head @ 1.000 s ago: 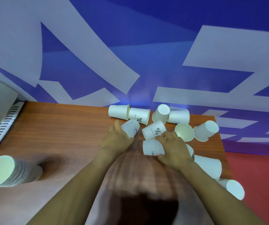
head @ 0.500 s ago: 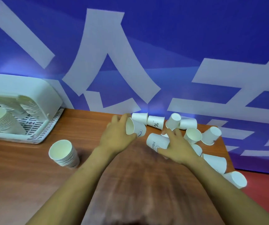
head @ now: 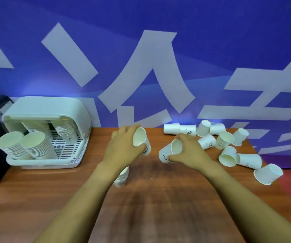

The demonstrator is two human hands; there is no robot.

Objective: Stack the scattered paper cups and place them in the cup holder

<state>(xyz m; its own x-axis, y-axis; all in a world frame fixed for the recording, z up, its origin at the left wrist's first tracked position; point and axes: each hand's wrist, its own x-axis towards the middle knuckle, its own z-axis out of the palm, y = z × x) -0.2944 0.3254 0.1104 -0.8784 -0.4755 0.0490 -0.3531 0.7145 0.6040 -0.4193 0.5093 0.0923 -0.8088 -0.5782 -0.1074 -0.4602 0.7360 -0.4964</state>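
Observation:
My left hand grips a white paper cup above the table, mouth turned toward me. My right hand grips another paper cup, tilted with its mouth up and to the right. The two cups are a short gap apart. Beneath my left wrist stands a stack of cups, mostly hidden by the arm. Several loose cups lie scattered at the table's back right. The white cup holder sits at the back left with several cup stacks in it.
The wooden table ends at the right, where a cup lies near the edge above a red floor. A blue wall with white shapes rises directly behind. A dark object stands left of the holder.
Both hands lifted their cups off the pile and drew them left and toward me. The view swung left, bringing the whole cup holder into sight; the stack now sits under my left wrist.

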